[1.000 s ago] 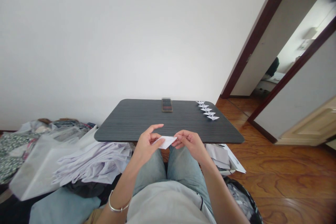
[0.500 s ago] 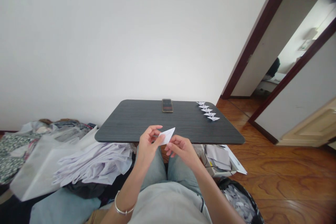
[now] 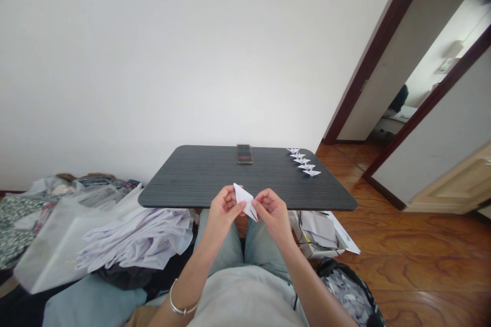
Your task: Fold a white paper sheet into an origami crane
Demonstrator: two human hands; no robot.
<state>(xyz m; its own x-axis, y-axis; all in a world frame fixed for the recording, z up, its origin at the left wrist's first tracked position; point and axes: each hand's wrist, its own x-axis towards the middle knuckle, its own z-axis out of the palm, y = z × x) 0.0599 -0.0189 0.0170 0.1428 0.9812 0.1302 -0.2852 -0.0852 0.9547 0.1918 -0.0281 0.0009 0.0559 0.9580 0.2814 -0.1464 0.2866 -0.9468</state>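
Two bare hands at work above the lap, as I see them through the head camera. The left hand (image 3: 224,212) and the right hand (image 3: 271,213) both grasp a folded white paper piece (image 3: 244,199), pinching it between thumbs and fingertips; neither hand is clenched or released. The paper stands tilted between the hands, one point upward, just in front of the near edge of a dark wood-grain table (image 3: 192,176) and above the pale denim trousers (image 3: 226,248). A metal bangle (image 3: 180,306) circles the left wrist. Toward the table's far edge lie a flat dark object (image 3: 244,154), possibly a phone, and, by the far right corner, a row of five small folded paper figures (image 3: 303,161), well apart from the hands. Containers: at lower right, a shallow white carton (image 3: 309,245) holds grey and white sheets, with one long sheet (image 3: 345,235) jutting past its rim. Just below it, a dark bag (image 3: 347,291) holds crumpled pale scraps; from here I cannot tell what they are. At left, a translucent white plastic bag (image 3: 57,242) lies against a heap of white cloth (image 3: 134,237), with patterned fabric (image 3: 19,227) behind. A reddish wooden floor (image 3: 418,265) runs off to the right.
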